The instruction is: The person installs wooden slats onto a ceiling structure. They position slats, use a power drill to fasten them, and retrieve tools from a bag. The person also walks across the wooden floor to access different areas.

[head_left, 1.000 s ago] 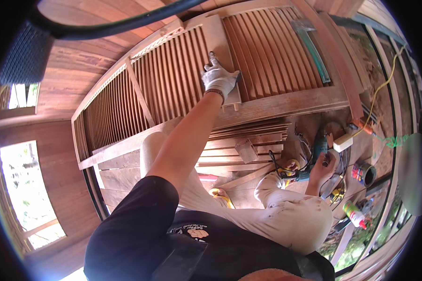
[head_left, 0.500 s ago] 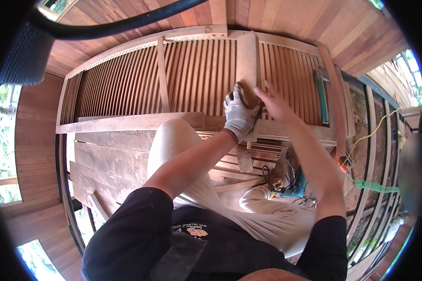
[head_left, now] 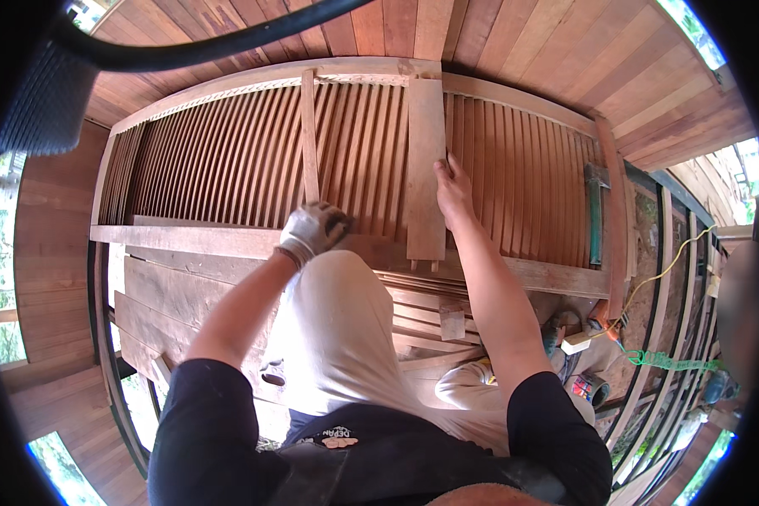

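A wide wooden board (head_left: 426,169) lies front to back across a long slatted wooden frame (head_left: 228,160). Two small tenons show at the board's near end. My bare right hand (head_left: 454,192) is closed on the board's right edge, thumb on top. The fingers beneath are mostly hidden. My left hand (head_left: 310,229), in a grey-white glove with dark fingers, is at the frame's near rail (head_left: 194,239), below a narrow wooden crosspiece (head_left: 309,135). Shade over its fingers hides whether it grips anything.
My raised knee (head_left: 346,291) is close to the near rail. A green-handled tool (head_left: 595,221) lies at the frame's right end. Loose wood strips (head_left: 422,308) lie under the near side. A yellow cord (head_left: 662,270) and a green coiled line (head_left: 670,361) run along the right.
My left hand has left the board and moved left to the near rail. My right hand has gone from open beside the board to holding its right edge. The board has shifted left and nearer.
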Motion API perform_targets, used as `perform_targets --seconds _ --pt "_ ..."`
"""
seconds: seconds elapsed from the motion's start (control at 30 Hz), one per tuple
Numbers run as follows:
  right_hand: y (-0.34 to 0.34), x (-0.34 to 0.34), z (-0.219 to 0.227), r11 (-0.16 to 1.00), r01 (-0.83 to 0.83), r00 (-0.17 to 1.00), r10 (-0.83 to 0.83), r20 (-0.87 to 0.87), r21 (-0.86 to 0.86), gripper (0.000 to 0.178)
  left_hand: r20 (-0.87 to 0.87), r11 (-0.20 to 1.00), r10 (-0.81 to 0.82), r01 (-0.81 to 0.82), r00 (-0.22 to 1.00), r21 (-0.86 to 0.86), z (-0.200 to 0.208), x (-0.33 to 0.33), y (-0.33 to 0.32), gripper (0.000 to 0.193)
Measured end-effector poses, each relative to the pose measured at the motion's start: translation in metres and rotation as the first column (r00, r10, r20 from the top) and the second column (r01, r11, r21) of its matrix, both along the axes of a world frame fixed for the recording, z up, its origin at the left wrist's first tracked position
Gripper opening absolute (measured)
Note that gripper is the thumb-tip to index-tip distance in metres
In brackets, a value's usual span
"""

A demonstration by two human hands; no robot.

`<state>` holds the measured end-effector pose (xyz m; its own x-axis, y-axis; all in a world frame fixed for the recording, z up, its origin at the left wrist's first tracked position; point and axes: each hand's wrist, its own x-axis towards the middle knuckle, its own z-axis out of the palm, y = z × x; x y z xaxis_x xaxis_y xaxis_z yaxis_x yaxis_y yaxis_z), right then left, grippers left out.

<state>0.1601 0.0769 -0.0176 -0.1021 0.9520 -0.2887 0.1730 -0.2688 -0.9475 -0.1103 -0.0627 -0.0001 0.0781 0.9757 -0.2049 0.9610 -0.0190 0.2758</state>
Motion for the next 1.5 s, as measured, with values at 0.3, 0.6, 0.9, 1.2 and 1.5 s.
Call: perform_targets --seconds 0.3,0.6,0.9,1.2,1.5 --pt "0.003 -0.015 -0.022 0.998 0.06 0.988 -0.062 0.142 0.018 0.059 0.12 0.999 0.015 -0.019 0.993 0.037 -0.002 -0.001 0.001 0.028" --pt "0.008 -0.021 -0.01 0.997 0.083 0.981 -0.082 0.177 0.0 0.058 0.115 0.999 0.025 -0.03 0.993 0.04 -0.001 -0.002 0.005 0.029" --pt "0.029 -0.025 -0.032 0.994 0.052 0.968 -0.074 0.241 0.096 0.063 0.086 0.998 0.037 -0.041 0.996 0.048 -0.003 0.0 0.001 0.03" --pt "0.032 -0.03 -0.016 0.977 -0.057 0.815 -0.073 0.575 0.206 0.052 0.035 1.0 0.022 -0.022 0.999 0.004 0.0 0.001 0.003 0.036" --pt "0.036 -0.036 -0.02 0.947 -0.079 0.771 -0.14 0.621 0.312 0.047 0.032 1.0 0.007 -0.007 0.999 0.01 -0.001 -0.001 -0.001 0.032"
